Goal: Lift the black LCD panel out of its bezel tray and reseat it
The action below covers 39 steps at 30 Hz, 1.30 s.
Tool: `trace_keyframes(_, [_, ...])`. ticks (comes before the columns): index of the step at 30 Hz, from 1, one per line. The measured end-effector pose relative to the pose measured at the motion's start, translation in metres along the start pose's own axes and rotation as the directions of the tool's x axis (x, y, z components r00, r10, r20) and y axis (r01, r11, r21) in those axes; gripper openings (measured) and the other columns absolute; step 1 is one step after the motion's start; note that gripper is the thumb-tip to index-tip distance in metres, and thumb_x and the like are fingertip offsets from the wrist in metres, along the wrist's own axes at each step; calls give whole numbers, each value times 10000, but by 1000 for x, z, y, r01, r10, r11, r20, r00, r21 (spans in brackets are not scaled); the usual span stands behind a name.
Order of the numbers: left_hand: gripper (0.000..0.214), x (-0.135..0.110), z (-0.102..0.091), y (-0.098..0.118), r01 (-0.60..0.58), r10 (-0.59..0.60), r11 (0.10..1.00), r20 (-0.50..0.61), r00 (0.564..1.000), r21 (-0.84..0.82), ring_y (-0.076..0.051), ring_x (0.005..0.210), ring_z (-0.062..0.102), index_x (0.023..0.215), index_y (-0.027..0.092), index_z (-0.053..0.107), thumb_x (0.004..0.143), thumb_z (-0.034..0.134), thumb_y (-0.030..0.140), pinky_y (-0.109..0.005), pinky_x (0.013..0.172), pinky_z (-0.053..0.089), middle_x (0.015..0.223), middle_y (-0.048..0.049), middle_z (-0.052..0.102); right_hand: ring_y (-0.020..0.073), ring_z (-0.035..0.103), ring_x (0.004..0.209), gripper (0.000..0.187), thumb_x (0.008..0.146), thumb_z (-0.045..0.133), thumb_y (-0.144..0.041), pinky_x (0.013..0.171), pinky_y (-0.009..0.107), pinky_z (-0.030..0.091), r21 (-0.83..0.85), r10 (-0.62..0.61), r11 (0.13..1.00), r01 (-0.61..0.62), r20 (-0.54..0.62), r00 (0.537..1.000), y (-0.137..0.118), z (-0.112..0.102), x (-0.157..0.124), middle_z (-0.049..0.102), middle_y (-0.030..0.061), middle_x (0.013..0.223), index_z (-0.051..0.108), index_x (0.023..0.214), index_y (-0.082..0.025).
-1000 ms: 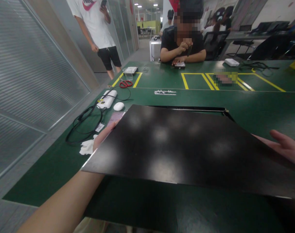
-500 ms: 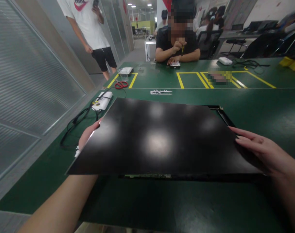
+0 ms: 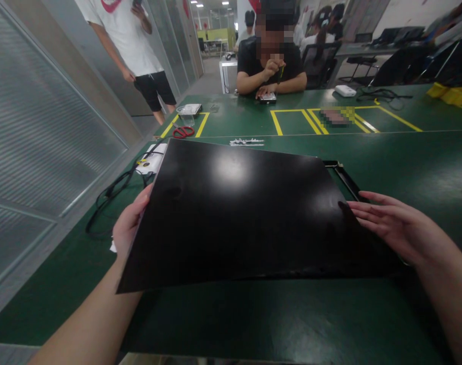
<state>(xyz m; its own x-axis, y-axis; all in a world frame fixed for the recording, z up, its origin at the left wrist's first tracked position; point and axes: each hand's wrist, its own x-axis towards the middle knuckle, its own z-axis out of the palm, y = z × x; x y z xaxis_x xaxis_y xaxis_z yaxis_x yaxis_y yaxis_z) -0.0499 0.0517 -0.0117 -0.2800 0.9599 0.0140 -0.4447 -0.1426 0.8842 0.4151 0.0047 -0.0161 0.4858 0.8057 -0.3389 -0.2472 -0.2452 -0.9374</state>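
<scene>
Clear container [image 3: 187, 120], contents indistinct, my left hand [image 3: 132, 218] gripping the display panel [image 3: 234, 218], right hand [image 3: 394, 223] at its edge, grip unclear, frame [image 3: 349, 181] mostly hidden

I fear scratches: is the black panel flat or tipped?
The black panel is tipped: left edge raised in the left hand, forearm beneath its corner.

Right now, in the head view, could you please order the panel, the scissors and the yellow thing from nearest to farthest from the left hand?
1. Panel: its left edge is in the left hand.
2. Scissors: beyond the panel's far left corner.
3. Yellow thing: at the table's far right.
</scene>
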Motion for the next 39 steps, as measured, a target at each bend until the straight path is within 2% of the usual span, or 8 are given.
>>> trace_keyframes(2, [322, -3, 9, 1, 2, -1, 1000, -43, 999, 22, -289, 1453, 605, 1187, 183, 839, 909, 696, 258, -343, 1219, 478, 1255, -21, 846, 238, 795, 889, 401, 552, 753, -180, 727, 271, 667, -9, -7, 1000, 7, -8, 1000, 0, -1, 0, 830, 145, 965, 787, 950, -220])
trace_keyframes(5, [357, -3, 12, 4, 10, -8, 999, -51, 999, 40, -280, 1479, 581, 1217, 198, 833, 895, 692, 259, -340, 1220, 482, 1266, -12, 843, 170, 754, 776, 426, 540, 773, -172, 616, 175, 602, -55, -59, 997, 56, -37, 998, 1, -3, 0, 832, 141, 958, 776, 965, -208])
trace_keyframes(9, [323, -3, 11, 4, 5, -4, 1000, -38, 999, 13, -247, 1523, 530, 1174, 205, 843, 896, 678, 208, -311, 1245, 439, 1221, -1, 857, 55, 504, 471, 439, 505, 809, -195, 421, 121, 408, -8, -113, 994, 113, -38, 993, 0, -7, 2, 813, 198, 877, 740, 939, -175])
trace_keyframes(13, [274, -7, 14, 0, -22, 22, 1000, -22, 1000, 11, -254, 1541, 504, 1118, 198, 850, 907, 678, 178, -342, 1290, 377, 1239, 3, 852, 4, 324, 376, 384, 535, 814, -192, 356, 130, 270, 26, -155, 988, 155, -31, 987, -1, -7, 4, 801, 239, 867, 695, 899, -170])
trace_keyframes(17, [308, -6, 12, -1, 52, -54, 998, 35, 998, 42, -318, 1490, 570, 1169, 206, 845, 887, 728, 242, -430, 1269, 436, 1220, -31, 856, -5, 319, 356, 361, 549, 811, -167, 350, 124, 246, 25, -144, 989, 145, -40, 989, 0, -7, 5, 797, 246, 858, 676, 884, -165])
trace_keyframes(21, [352, -6, 11, -2, 104, -107, 992, 40, 993, 77, -337, 1464, 595, 1177, 234, 845, 829, 801, 268, -427, 1239, 481, 1209, -17, 859, -11, 301, 341, 370, 562, 819, -152, 338, 122, 221, 11, -145, 989, 146, -41, 989, 1, -8, 5, 802, 236, 868, 665, 898, -169])
trace_keyframes(31, [398, -25, 29, 1, 174, -181, 977, 41, 983, 124, -367, 1353, 686, 1200, 234, 848, 820, 891, 346, -430, 1149, 570, 1256, -48, 846, 2, 296, 351, 329, 590, 761, -105, 329, 122, 226, -8, -158, 987, 158, -98, 983, -4, -8, 4, 803, 201, 835, 643, 886, -187])
trace_keyframes(39, [486, -15, 20, -11, 275, -284, 952, 50, 958, 134, -334, 1295, 728, 1324, 248, 793, 857, 877, 354, -413, 1102, 598, 1275, -63, 838, 7, 305, 360, 315, 626, 743, -87, 332, 123, 238, -46, -166, 986, 163, -94, 982, 1, -17, 10, 806, 179, 842, 644, 907, -190])
